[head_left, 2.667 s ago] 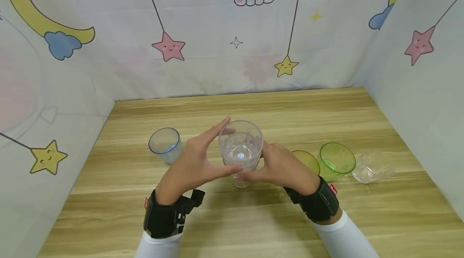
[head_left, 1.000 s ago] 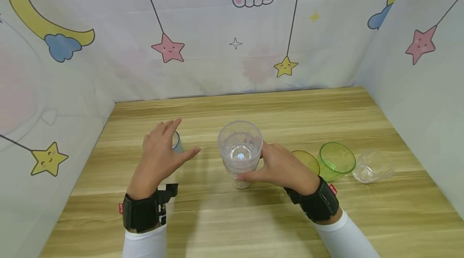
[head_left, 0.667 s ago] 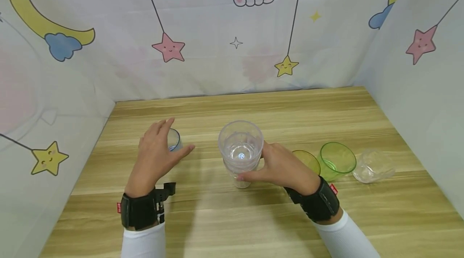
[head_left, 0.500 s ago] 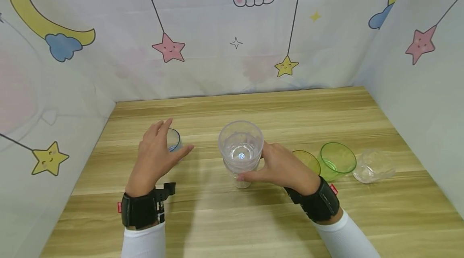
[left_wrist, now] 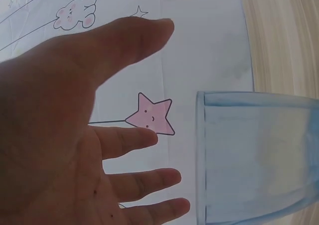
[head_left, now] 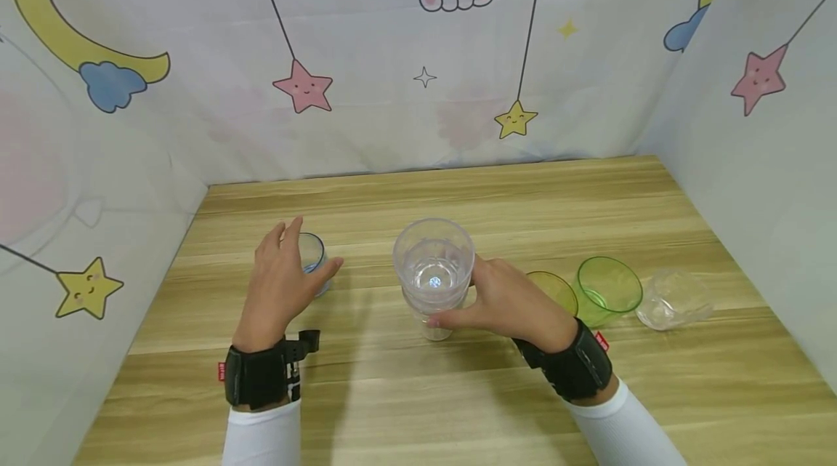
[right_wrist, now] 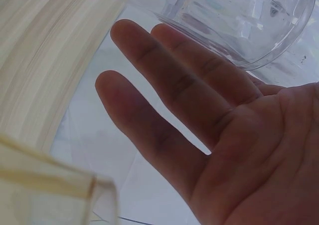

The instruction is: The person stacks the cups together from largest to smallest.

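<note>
- While the right hand (head_left: 516, 299) holds the clear goblet (head_left: 434, 270) between thumb and fingers, the left hand (head_left: 277, 291) is spread wide, fingers nearly straight, gripping nothing;
- the goblet stands upright just left of the right palm; the blue cup (head_left: 314, 254) shows in the gap between left thumb and forefinger, partly hidden by that hand;
- the left forearm (head_left: 263, 438) points straight ahead; the right forearm (head_left: 624, 428) slants inward
</note>
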Demonstrator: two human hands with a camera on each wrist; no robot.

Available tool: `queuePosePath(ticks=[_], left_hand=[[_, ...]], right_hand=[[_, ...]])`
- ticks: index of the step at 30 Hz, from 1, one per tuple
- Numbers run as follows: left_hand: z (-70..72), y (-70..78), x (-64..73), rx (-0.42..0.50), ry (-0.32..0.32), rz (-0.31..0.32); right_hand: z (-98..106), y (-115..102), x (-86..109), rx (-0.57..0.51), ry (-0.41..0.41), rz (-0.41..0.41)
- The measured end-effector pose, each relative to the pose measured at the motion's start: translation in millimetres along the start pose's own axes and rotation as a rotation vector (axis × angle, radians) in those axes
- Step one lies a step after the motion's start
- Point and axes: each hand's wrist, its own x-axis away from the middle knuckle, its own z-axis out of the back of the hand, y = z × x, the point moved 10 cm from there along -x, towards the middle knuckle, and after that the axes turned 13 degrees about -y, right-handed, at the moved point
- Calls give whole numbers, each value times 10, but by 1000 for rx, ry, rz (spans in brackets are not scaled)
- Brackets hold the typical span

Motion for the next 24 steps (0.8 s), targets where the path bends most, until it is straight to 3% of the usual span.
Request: queuePosePath(ticks=[7,16,24], left_hand=[[-70,-64,-34,31,-46,63],[-75,-161,-36,45,-20,140],[-103,-230,-49,28,-59,166]], right_hand=[[0,-1,0,1,1,1],[-4,-1,-6,1,-3,4],[-9,1,-5,-7,-6,5]])
